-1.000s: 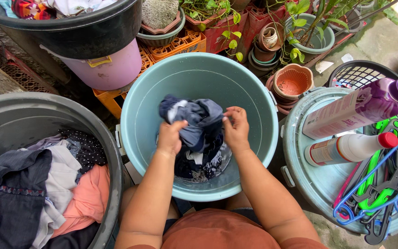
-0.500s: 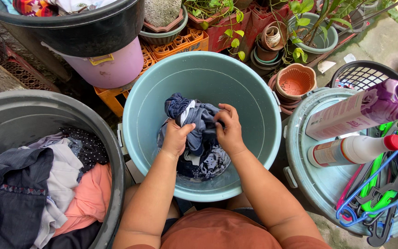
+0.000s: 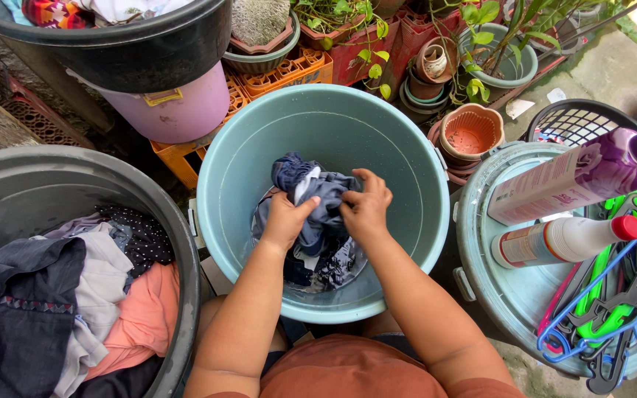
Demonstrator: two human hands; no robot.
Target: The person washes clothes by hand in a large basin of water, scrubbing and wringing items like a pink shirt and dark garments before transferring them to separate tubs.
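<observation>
Outdoor yard, concrete ground (image 3: 613, 66) with potted plants (image 3: 495, 59) and orange crates (image 3: 289, 74) crowded at the far side. Teal tub (image 3: 407, 147) stands on the ground directly before the person, a little water at its bottom. Grey tub (image 3: 9, 191) to the left holds mixed clothes (image 3: 97, 295). To the right, an upturned tub (image 3: 495, 295) carries two bottles (image 3: 562, 239) and a heap of hangers (image 3: 613, 309).

Garment (image 3: 318, 195), dark blue and grey, is inside the teal tub, bunched into a wad. Its long axis runs roughly from near rim to far rim; upper end raised, lower end trailing in the water.

Left hand (image 3: 285, 221) clenched on the garment. Right hand (image 3: 366, 210) clenched on it likewise; the two hands close together, nearly touching.
</observation>
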